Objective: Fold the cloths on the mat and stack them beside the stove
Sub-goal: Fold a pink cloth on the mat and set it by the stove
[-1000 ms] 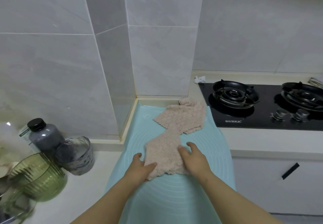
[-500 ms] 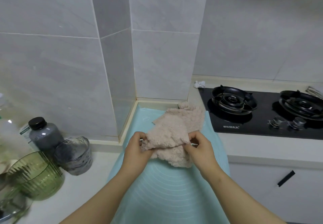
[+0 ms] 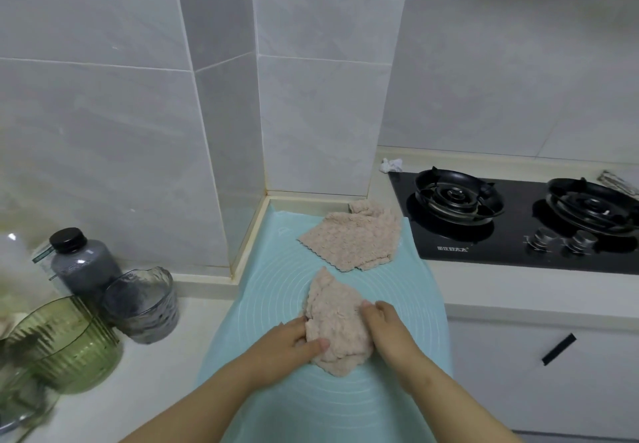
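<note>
Currently: near cloth (image 3: 337,325), fuzzy beige terry, is lying on the teal mat (image 3: 269,287), long axis pointing toward the wall (far tip tapered); left hand (image 3: 294,339) and right hand (image 3: 387,325) are pinching its sides.

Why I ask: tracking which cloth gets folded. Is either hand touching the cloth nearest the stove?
No: the left hand and right hand both hold the near cloth, apart from the far cloth beside the stove.
</note>
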The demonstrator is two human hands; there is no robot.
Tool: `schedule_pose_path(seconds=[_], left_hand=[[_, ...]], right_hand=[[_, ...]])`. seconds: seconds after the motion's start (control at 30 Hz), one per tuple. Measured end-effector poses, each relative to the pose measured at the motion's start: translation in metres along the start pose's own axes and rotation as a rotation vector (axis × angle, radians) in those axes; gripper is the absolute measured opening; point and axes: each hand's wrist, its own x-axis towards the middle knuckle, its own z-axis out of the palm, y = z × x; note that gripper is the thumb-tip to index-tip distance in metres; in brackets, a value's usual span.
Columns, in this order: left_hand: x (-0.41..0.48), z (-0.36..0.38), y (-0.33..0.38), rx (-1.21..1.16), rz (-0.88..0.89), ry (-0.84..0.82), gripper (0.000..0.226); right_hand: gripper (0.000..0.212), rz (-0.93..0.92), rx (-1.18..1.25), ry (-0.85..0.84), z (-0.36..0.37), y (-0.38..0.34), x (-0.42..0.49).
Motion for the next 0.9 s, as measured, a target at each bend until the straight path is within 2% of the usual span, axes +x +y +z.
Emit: schedule_pose_path(seconds=[0.07,0.13,0.2,0.27,0.33,0.37,0.4,0.47,0.53,0.63,0.67,0.7,0.8,0.9], left_hand=[[-0.001,0.002,0.001,0.016,-0.014,0.045,0.037],[-0.001,0.006,-0.002,-0.066,-0.072,0.089,0.043],[0.003,0.005,-0.004,-0.211,-0.156,0.131,0.051],[0.009,0.003,-0.005,-0.298,-0.252,0.187,0.056],[0.014,0.001,-0.005,-0.282,-0.305,0.215,0.056],[0.015,0.002,-0.006,-0.261,-0.307,0.22,0.054],[0.014,0.003,-0.006,-0.249,-0.302,0.213,0.049],[0.016,0.005,-0.013,-0.205,-0.242,0.197,0.036],[0.015,0.007,-0.016,-0.122,-0.175,0.166,0.018],[0.012,0.007,-0.017,-0.014,-0.094,0.174,0.012],[0.012,0.007,-0.018,0.008,-0.073,0.186,0.013],[0.011,0.008,-0.019,0.019,-0.065,0.199,0.014],[0.013,0.011,-0.015,-0.079,-0.126,0.259,0.019],[0.019,0.011,-0.009,-0.19,-0.155,0.499,0.033]], right_hand=[[0.052,-0.017,-0.126,0.013,0.005,-0.007,0.002],[0.048,-0.07,-0.122,0.045,0.008,-0.01,0.003],[0.041,-0.132,0.053,0.056,0.005,-0.012,0.0],[0.037,-0.114,0.282,0.067,-0.002,-0.011,-0.003],[0.032,-0.042,0.511,0.078,-0.01,-0.006,-0.008],[0.026,-0.012,0.54,0.06,-0.013,-0.001,-0.009],[0.026,0.005,0.486,0.02,-0.016,0.004,-0.012],[0.037,0.03,0.207,-0.109,-0.016,0.009,-0.024],[0.037,0.028,0.043,-0.149,-0.009,0.012,-0.03],[0.018,-0.048,0.006,0.029,0.003,0.007,-0.026],[0.022,-0.062,0.005,0.087,0.007,0.004,-0.023],[0.037,-0.063,-0.012,0.114,0.011,0.003,-0.022],[0.078,-0.062,-0.211,0.083,0.022,0.009,-0.016],[0.079,-0.048,-0.297,0.05,0.028,0.008,-0.02]])
